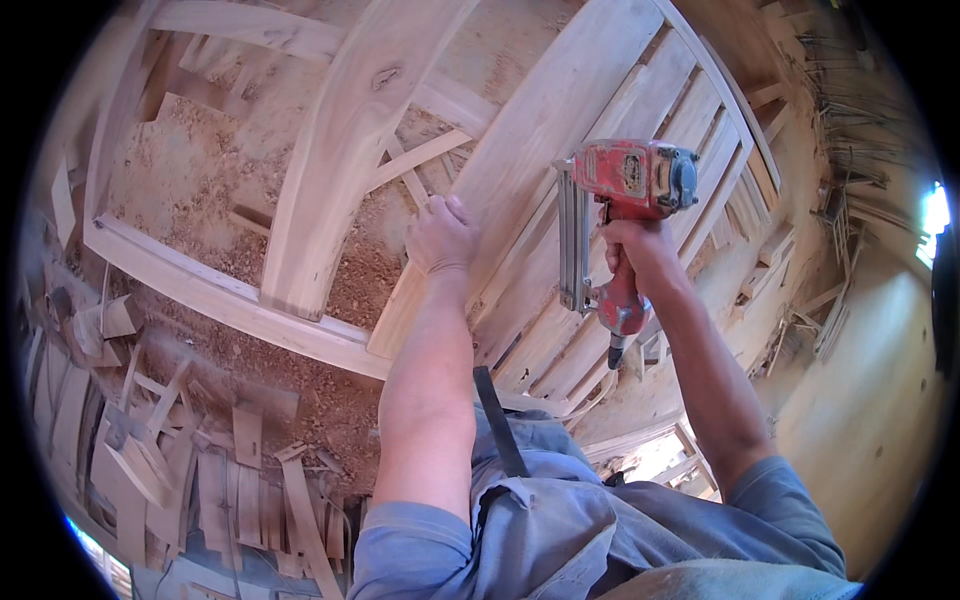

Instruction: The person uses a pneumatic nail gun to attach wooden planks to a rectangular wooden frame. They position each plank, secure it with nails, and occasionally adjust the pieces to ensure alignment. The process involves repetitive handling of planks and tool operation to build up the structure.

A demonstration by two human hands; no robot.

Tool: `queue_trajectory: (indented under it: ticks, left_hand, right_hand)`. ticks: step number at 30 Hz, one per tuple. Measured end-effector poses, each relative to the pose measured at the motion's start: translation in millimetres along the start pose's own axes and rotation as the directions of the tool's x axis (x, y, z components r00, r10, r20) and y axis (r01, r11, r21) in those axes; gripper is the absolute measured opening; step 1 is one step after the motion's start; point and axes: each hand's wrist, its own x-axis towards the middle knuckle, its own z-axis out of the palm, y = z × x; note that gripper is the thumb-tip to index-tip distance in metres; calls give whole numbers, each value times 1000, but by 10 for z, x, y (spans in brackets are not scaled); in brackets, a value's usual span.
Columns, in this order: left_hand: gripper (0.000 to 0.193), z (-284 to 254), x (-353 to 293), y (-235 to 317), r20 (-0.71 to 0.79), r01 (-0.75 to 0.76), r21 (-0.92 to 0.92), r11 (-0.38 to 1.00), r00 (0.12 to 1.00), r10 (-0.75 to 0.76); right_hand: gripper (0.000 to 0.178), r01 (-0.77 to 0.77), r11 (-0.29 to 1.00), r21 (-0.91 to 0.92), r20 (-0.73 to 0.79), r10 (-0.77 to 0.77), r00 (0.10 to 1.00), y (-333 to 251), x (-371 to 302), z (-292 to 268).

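Note:
My right hand (640,248) is wrapped round the grip of a red nail gun (622,172), which has a dark cap at one end and a grey metal magazine. The nail gun is over the slatted part of a large pale wooden frame (190,285). Beside it, my left hand (443,238) is closed on the edge of a wide wooden board (550,100) in that frame. Its fingertips are partly hidden. Narrow slats (650,105) lie side by side to the right of the board. Another broad, knotted board (345,140) crosses the frame on the left.
Sawdust (170,170) covers the ground beneath the frame. Wood offcuts (240,500) are heaped at the lower left. More thin strips and scraps (840,230) lie along the right side, near a large pale wood panel (850,400).

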Motion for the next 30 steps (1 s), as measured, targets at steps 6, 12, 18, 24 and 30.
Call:
queue_trajectory:
  ticks: [6,12,18,24,30]
  left_hand:
    - [29,-52,-23,39,75,37,-29,999,997,-35]
    - [27,-5,-19,17,56,16,-7,1000,998,-16]
    - [31,47,-11,38,71,17,71,997,997,-22]
    - [33,32,24,29,61,15,72,997,998,-19]
    - [37,49,-49,-4,28,-12,113,994,1000,9]
  right_hand:
    - [5,-140,987,81,-49,144,988,-8,90,39]
    - [10,-168,976,141,-69,179,981,-17,87,141]
    - [8,-82,995,53,-118,88,989,-21,38,312]
    - [4,-46,995,91,-99,55,994,31,-15,199]
    - [11,13,901,433,-86,27,996,777,-779,113]
